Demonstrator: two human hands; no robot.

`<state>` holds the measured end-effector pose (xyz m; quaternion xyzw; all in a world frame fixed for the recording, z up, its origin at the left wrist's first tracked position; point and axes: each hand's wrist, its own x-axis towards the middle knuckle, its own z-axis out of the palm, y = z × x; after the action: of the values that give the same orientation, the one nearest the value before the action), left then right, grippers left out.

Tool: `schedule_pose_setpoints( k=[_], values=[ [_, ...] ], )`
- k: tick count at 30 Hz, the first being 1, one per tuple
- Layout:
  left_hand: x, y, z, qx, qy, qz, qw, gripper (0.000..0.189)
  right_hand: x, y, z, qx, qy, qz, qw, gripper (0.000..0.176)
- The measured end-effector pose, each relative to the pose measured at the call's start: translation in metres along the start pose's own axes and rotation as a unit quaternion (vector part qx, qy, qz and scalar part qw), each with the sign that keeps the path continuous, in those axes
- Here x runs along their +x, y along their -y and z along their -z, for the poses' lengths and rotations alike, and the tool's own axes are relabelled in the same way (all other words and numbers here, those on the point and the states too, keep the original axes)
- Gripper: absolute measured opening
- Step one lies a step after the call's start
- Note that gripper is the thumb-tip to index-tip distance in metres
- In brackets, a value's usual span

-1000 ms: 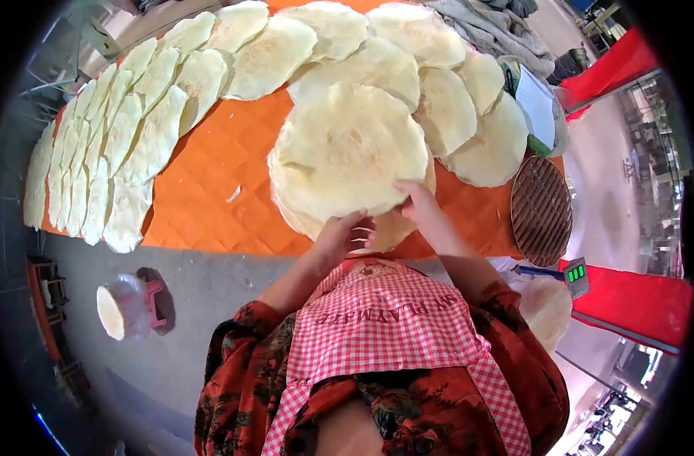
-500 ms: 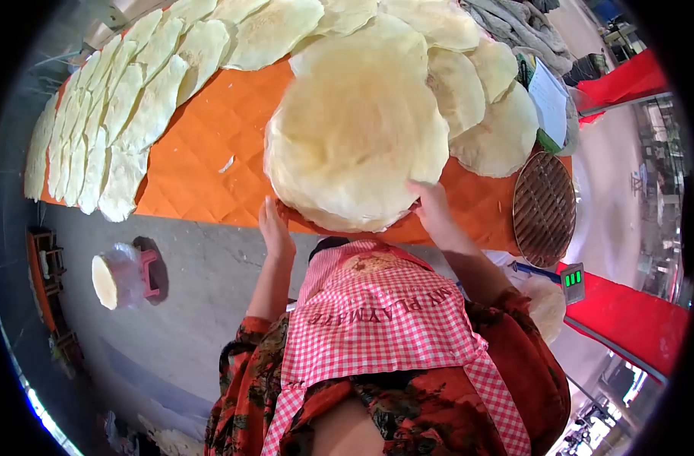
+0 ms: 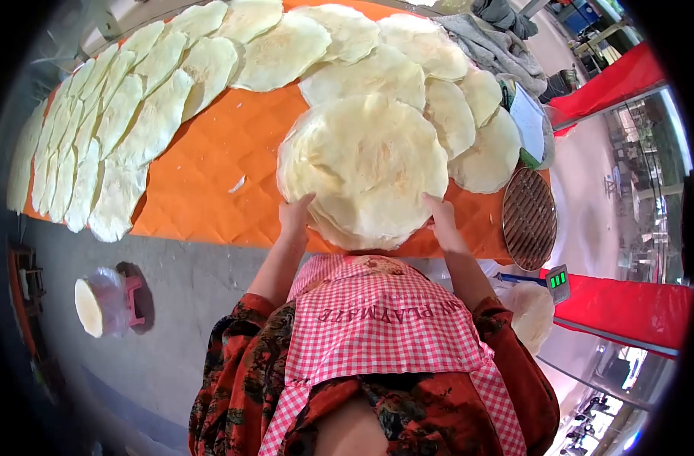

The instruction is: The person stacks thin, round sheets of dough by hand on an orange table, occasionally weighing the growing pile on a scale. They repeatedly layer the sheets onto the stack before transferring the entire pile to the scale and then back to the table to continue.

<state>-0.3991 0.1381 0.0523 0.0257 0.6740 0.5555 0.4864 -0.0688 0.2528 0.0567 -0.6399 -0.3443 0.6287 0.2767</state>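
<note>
A stack of thin round flatbreads (image 3: 370, 163) lies in front of me at the near side of the orange-covered table (image 3: 218, 178). My left hand (image 3: 294, 219) is closed on the stack's lower left edge, thumb on top and the other fingers mostly hidden. On the opposite side, my right hand (image 3: 443, 220) grips the lower right edge with its thumb also on top. The uppermost flatbread is pale with light brown patches and a few wrinkles.
Overlapping flatbreads (image 3: 161, 118) run along the table's left and far sides. At right are a round slatted rack (image 3: 529, 219), a white sheet (image 3: 527, 125) and grey cloth (image 3: 495, 49). A pink stool (image 3: 136, 300) stands on the floor beside a plastic-wrapped flatbread stack (image 3: 89, 308).
My left hand has moved from beside the stack onto its left edge. The top flatbread, blurred and stretching away before, now lies flat on the stack. The view has shifted slightly.
</note>
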Motion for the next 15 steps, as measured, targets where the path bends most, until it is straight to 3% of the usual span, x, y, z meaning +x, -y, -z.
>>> schedule_pose_setpoints(
  k=[2, 5, 8, 9, 11, 12, 13, 14, 15],
  values=[
    [-0.001, -0.005, -0.001, -0.037, 0.047, -0.02, 0.998, 0.042, -0.009, -0.002, 0.009, 0.038, 0.094, -0.012, 0.995, 0.042],
    [0.01, -0.039, -0.005, -0.028, 0.091, -0.073, 0.993, 0.04, -0.031, 0.0, -0.022, 0.182, 0.128, 0.012, 0.975, 0.036],
    [0.053, -0.071, 0.008, -0.021, 0.162, -0.059, 0.985, 0.044, -0.035, -0.014, -0.034, 0.178, 0.125, -0.094, 0.971, 0.03],
    [0.06, -0.065, 0.021, 0.043, 0.112, -0.091, 0.989, 0.043, -0.024, -0.025, -0.025, 0.135, 0.18, -0.127, 0.966, 0.027],
    [0.075, -0.051, 0.039, 0.172, 0.008, -0.159, 0.972, 0.041, -0.042, -0.013, -0.026, -0.126, 0.086, -0.115, 0.982, 0.03],
    [0.066, -0.049, 0.046, 0.197, -0.038, -0.253, 0.947, 0.039, -0.057, 0.003, -0.03, -0.255, 0.039, -0.104, 0.96, 0.032],
    [0.045, -0.045, 0.056, 0.219, -0.084, -0.342, 0.91, 0.036, -0.081, 0.027, -0.043, -0.415, -0.028, -0.021, 0.909, 0.04],
    [0.027, -0.038, 0.061, 0.24, -0.126, -0.426, 0.863, 0.034, -0.08, 0.028, -0.051, -0.426, -0.01, 0.133, 0.895, 0.042],
    [0.012, -0.03, 0.062, 0.12, -0.043, -0.302, 0.945, 0.03, -0.082, 0.024, -0.057, -0.426, 0.008, 0.276, 0.861, 0.045]
  ],
)
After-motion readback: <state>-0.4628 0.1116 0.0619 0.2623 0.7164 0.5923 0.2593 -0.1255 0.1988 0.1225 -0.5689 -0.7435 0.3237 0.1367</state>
